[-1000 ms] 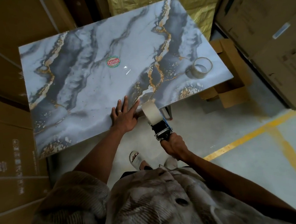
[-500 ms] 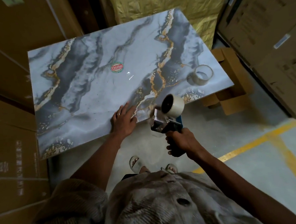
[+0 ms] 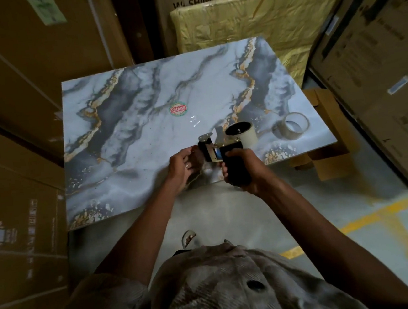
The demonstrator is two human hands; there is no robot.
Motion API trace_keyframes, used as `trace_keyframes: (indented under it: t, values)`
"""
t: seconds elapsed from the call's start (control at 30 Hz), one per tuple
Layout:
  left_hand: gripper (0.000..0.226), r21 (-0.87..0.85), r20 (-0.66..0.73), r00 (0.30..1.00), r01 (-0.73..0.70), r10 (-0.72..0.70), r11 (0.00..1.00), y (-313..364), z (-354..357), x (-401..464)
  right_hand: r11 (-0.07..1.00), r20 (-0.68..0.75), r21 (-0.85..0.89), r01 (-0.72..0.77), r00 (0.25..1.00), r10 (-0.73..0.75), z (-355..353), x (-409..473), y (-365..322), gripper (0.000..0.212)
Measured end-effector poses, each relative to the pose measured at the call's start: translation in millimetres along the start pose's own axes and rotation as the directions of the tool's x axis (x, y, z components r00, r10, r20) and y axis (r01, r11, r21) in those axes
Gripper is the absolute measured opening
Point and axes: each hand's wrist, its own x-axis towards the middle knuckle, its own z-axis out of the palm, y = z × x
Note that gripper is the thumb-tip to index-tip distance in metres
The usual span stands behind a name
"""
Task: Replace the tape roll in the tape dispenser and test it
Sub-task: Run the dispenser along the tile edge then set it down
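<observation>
My right hand (image 3: 243, 169) grips the black handle of the tape dispenser (image 3: 218, 150), held above the near edge of the marble-patterned table (image 3: 134, 136). A full whitish tape roll (image 3: 243, 133) sits on the dispenser's hub. My left hand (image 3: 184, 167) is at the dispenser's front end by the blade and roller, fingers curled; whether it pinches the tape end I cannot tell. A nearly used-up clear tape roll (image 3: 292, 126) lies on the table at the right.
Tall cardboard boxes stand on the left (image 3: 20, 122) and right (image 3: 377, 75). A yellow-wrapped package (image 3: 247, 20) leans behind the table. A small open carton (image 3: 326, 137) is on the floor by the table's right side. A round red sticker (image 3: 178, 109) marks the tabletop.
My left hand lifted off the table edge and came to the dispenser's front. My right hand raised and turned the dispenser over the table. The camera view shifted.
</observation>
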Motion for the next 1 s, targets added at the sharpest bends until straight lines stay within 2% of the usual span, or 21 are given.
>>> trace_keyframes:
  t: [0.07, 0.23, 0.43, 0.63, 0.73, 1.0]
  values:
    - [0.021, -0.018, 0.03, 0.999, -0.013, 0.014, 1.0, 9, -5, 1, 0.999, 0.002, 0.052, -0.004, 1.0, 0.004, 10, 7, -4, 0.02]
    - [0.027, 0.001, 0.141, 0.99, -0.007, 0.007, 1.0, 30, -28, 6, 0.988, -0.006, 0.149, -0.031, 0.999, 0.032, 26, 27, -10, 0.024]
    - [0.032, 0.038, 0.147, 0.989, -0.026, 0.02, 0.999, 41, -53, 18, 0.985, -0.009, 0.17, -0.041, 0.999, 0.043, 43, 48, -15, 0.027]
    - [0.033, -0.084, 0.225, 0.971, 0.105, -0.084, 0.991, 53, -59, 25, 0.986, -0.002, 0.163, -0.032, 0.999, 0.033, 51, 61, -25, 0.028]
    - [0.027, -0.065, 0.22, 0.972, 0.1, -0.083, 0.993, 60, -53, 30, 0.986, -0.01, 0.163, -0.036, 0.999, 0.038, 51, 68, -32, 0.027]
    - [0.015, 0.02, 0.082, 0.995, -0.063, 0.061, 0.998, 72, -44, 55, 0.988, 0.001, 0.142, -0.052, 0.999, 0.052, 44, 93, -65, 0.029]
